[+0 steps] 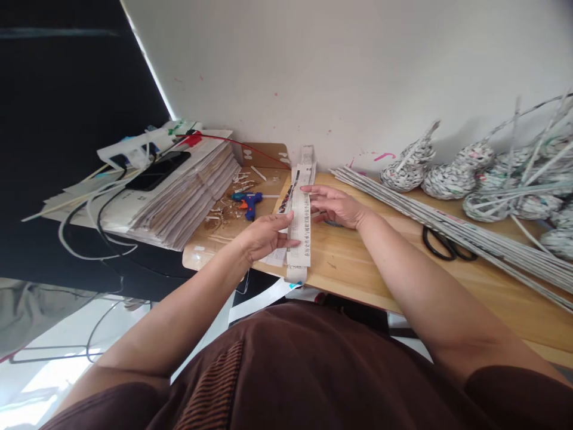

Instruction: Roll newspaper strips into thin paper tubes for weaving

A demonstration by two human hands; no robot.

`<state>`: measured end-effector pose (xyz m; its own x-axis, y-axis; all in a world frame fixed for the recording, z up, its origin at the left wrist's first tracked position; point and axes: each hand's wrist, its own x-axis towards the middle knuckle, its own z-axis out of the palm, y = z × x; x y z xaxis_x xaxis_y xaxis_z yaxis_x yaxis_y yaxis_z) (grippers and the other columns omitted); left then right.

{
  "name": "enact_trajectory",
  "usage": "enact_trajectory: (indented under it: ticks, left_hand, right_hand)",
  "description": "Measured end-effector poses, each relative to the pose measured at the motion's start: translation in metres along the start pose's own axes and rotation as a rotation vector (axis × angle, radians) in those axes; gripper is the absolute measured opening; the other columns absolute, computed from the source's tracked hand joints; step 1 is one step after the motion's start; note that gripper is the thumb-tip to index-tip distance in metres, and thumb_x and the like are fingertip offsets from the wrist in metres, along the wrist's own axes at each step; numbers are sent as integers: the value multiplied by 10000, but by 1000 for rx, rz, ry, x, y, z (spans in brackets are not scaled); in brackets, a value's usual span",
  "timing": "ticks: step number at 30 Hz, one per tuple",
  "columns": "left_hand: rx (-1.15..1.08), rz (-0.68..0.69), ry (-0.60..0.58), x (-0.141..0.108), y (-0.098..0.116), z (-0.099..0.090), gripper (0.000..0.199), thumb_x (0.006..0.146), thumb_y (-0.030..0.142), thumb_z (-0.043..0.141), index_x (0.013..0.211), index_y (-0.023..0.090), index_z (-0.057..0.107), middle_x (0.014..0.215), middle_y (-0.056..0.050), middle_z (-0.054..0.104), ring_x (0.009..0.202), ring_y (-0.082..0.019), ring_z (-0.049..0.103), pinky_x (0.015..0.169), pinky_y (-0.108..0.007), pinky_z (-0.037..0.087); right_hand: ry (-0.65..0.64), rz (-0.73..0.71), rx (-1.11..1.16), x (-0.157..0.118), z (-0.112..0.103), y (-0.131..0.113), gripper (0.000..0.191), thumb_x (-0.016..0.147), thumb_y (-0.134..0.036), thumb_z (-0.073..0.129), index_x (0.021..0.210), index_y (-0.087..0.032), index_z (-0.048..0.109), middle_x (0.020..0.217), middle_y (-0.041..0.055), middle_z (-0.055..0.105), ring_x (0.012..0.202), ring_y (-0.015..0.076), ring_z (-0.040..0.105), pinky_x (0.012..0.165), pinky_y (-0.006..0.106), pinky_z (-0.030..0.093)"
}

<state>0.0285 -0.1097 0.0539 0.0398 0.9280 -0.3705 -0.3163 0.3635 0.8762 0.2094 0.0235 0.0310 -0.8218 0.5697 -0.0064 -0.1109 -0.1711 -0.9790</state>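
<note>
A narrow strip of newspaper (301, 236) with printed characters lies lengthwise at the table's front edge, over other paper strips (307, 156). At its left side is my left hand (267, 236), thumb and fingers apart, their tips over the paper. My right hand (336, 206) reaches in from the other side, fingers spread and loosely bent, the tips at the strip's right edge. Neither hand is visibly closed on the paper. A white strip (264, 300) hangs below the table edge.
A blue glue gun (253, 205) lies among scraps on the left, beside a thick paper stack (179, 197) bearing a black phone (159, 169) and cables. Rolled paper sticks (430, 218), black-handled scissors (441, 243) and several woven paper pieces (450, 180) lie right.
</note>
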Motion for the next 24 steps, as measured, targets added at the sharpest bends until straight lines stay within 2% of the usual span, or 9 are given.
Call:
enact_trajectory:
  ticks: [2,5,8,11,14,19,24]
  left_hand:
    - [-29,21,11,-2,4,-2,189,883,263,604,947,113,699,968,-110,697,757,-169,683,679,-319,615]
    - [-14,19,12,-7,6,-3,202,894,270,585,942,111,699,966,-117,700,736,-167,683,680,-328,617]
    - [57,2,-18,-15,2,-3,234,881,301,607,927,93,704,940,-135,706,704,-161,680,674,-312,610]
    - [141,9,-96,-25,-5,-4,278,843,354,657,950,105,716,942,-131,711,754,-163,682,693,-286,597]
    - [236,6,-145,-40,-10,-8,342,797,389,704,1020,129,720,972,-120,713,806,-167,678,694,-264,582]
    - [445,19,-64,-69,-12,-14,444,775,392,714,1174,199,680,957,-69,709,722,-137,653,655,-259,564]
    - [562,33,-58,-85,-16,-17,462,810,414,657,1222,204,651,854,-53,708,669,-129,625,657,-260,539]
  right_hand:
    - [-70,-32,-37,-1,3,-2,479,786,-159,664,1247,-262,581,1304,60,579,964,157,646,721,242,572]
    - [-89,-50,-114,1,10,1,486,761,-173,696,1231,-258,606,1299,60,589,980,160,636,728,237,565]
    - [-33,-51,-183,6,13,6,380,753,-257,726,1125,-202,671,1116,70,678,877,146,647,669,217,552]
    - [87,-53,-218,11,12,12,292,705,-338,770,917,-145,713,847,54,703,717,123,637,588,200,523]
    - [193,-55,-182,14,9,16,306,642,-370,812,799,-144,678,756,34,689,642,116,624,537,203,502]
    - [236,-18,11,14,11,15,330,602,-331,828,813,-191,617,683,-22,666,559,106,597,487,205,482]
    - [122,20,147,9,21,9,313,640,-261,798,904,-194,644,802,-3,709,682,142,659,643,270,546]
